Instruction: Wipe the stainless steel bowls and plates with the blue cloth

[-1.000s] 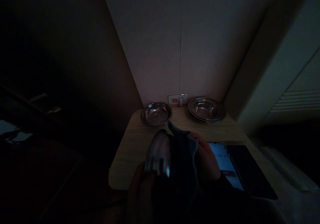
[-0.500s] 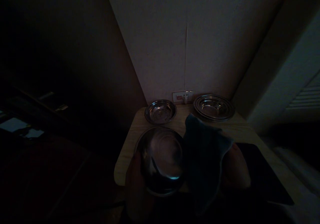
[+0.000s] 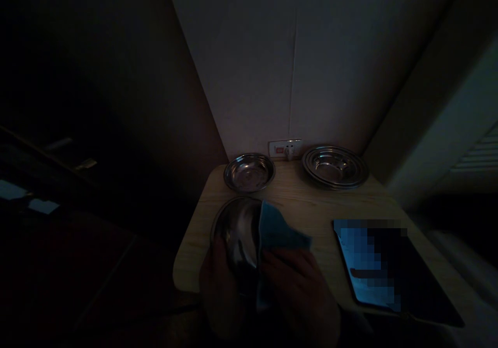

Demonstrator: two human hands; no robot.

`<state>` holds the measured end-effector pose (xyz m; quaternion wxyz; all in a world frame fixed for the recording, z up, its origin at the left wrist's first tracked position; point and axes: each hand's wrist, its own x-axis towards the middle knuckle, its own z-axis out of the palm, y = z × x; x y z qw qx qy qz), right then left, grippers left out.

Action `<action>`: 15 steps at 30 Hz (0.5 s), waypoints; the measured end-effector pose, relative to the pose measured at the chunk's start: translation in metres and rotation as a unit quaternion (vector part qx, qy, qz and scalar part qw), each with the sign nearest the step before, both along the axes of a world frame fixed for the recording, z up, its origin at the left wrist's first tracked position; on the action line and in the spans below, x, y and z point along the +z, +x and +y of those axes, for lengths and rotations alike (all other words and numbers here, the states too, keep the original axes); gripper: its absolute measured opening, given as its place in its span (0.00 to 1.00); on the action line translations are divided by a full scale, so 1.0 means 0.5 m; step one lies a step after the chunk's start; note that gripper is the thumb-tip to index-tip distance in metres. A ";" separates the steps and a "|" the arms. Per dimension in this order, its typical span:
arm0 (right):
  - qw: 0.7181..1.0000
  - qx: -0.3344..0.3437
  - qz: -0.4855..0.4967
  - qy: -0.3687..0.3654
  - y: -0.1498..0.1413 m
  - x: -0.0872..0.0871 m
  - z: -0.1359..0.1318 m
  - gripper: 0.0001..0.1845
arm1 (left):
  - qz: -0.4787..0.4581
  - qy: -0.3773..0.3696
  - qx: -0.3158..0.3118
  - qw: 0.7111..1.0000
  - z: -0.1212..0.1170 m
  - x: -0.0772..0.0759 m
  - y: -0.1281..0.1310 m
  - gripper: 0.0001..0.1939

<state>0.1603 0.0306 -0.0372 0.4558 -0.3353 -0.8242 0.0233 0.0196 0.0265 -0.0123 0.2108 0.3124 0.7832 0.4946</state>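
Note:
A shiny metal bowl (image 3: 241,228) is tilted above the near part of the table, its underside facing up toward me. My left hand (image 3: 221,291) grips its left and lower rim. Against the right side of the bowl lies a blue-green cloth (image 3: 276,228), pressed there by my right hand (image 3: 299,291), whose fingers are bent over it. The cloth covers the bowl's right part. Dim light hides the lower edges of both hands.
Another metal bowl (image 3: 249,173) stands at the table's back left, and a stack of metal bowls (image 3: 334,167) at the back right. A tablet with a lit screen (image 3: 365,265) lies on the wooden table (image 3: 194,244). Behind is a wall socket (image 3: 285,149) with a plug.
The bowl turned from edge-on to underside up. My right hand swung the cloth off to the right, then back onto the bowl. The tablet screen came back into view.

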 end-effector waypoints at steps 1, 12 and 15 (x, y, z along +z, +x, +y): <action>1.000 -0.001 0.004 0.002 -0.007 0.004 0.004 0.14 | 0.005 0.007 0.000 1.000 0.000 0.003 0.002 0.21; 1.000 -0.008 0.020 0.010 -0.028 0.015 0.015 0.15 | 0.055 0.016 0.006 0.998 -0.011 -0.040 0.008 0.16; 1.000 -0.001 0.024 0.013 -0.031 0.021 0.021 0.14 | 0.069 0.013 -0.002 0.998 -0.016 -0.048 0.006 0.15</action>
